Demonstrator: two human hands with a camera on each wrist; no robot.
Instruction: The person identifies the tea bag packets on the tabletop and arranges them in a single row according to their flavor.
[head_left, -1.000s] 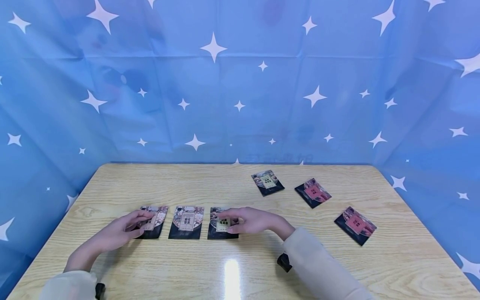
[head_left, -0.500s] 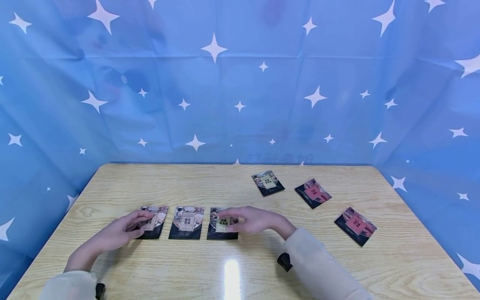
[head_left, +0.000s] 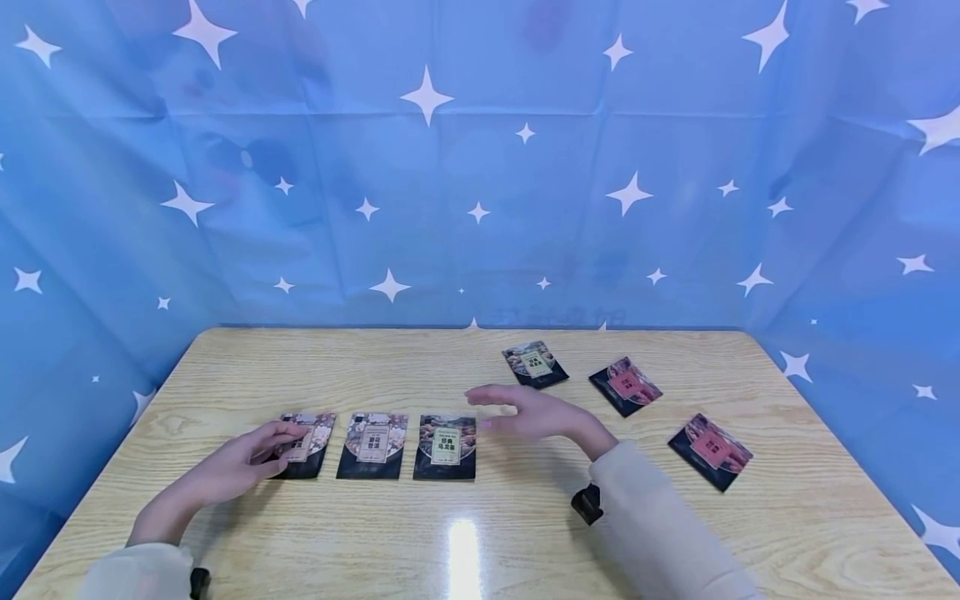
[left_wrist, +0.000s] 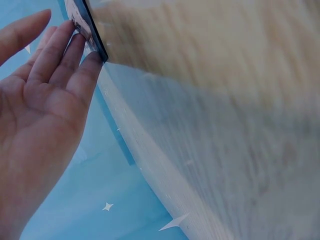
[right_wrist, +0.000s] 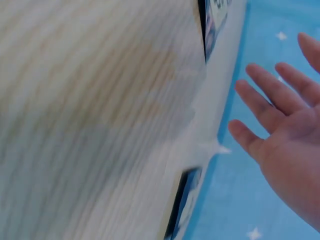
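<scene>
Three flat tea packets with black lower ends lie in a row on the table. My left hand [head_left: 238,462] rests its fingertips on the leftmost packet [head_left: 313,463], which it partly covers; the left wrist view shows these fingers [left_wrist: 52,57] fairly straight along the packet's edge. Beside it lies another pink-labelled packet [head_left: 372,447]. The third, a green-labelled packet [head_left: 445,447], ends the row on the right. Just off that packet's upper right, my right hand [head_left: 536,414] hovers over the table with spread fingers, holding nothing.
Behind the right hand lies a second green-labelled packet [head_left: 536,364], tilted. Two red-labelled packets, one farther back [head_left: 626,386] and one nearer [head_left: 711,451], lie askew to the right. A blue star-patterned cloth [head_left: 480,208] hangs behind the wooden table [head_left: 337,542].
My right hand has let go of the green-labelled packet in the row and lifted away to the right and back. The left hand stays in place.
</scene>
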